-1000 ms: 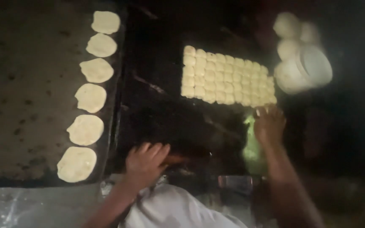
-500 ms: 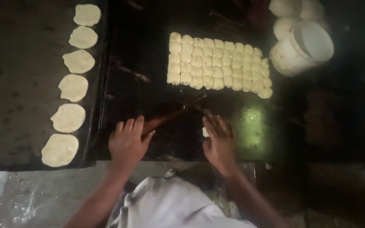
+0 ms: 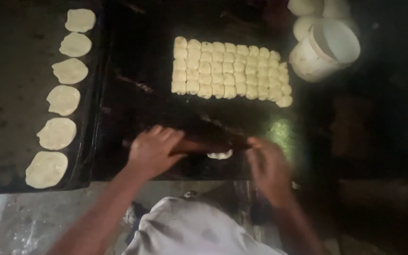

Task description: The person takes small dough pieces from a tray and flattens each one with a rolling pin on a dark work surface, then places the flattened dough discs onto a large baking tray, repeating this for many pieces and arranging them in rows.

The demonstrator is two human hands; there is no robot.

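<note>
While both palms are pressing down, the left hand [image 3: 153, 150] and right hand [image 3: 269, 166] are lying open and well apart on the ends of the rolling pin [image 3: 208, 140] — flattening the dough piece [image 3: 220, 154] beneath its middle. Rolled discs [image 3: 63, 99] are lining the left edge, dough balls [image 3: 230, 72] are waiting behind — bare dark board [image 3: 138, 104] between.

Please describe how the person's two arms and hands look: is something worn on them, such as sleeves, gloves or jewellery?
Both forearms are bare, with no sleeves reaching them. The left hand wears no glove, and no ring or watch shows. The right hand is blurred, also without a glove; small details cannot be told. A white garment covers the body below.
</note>
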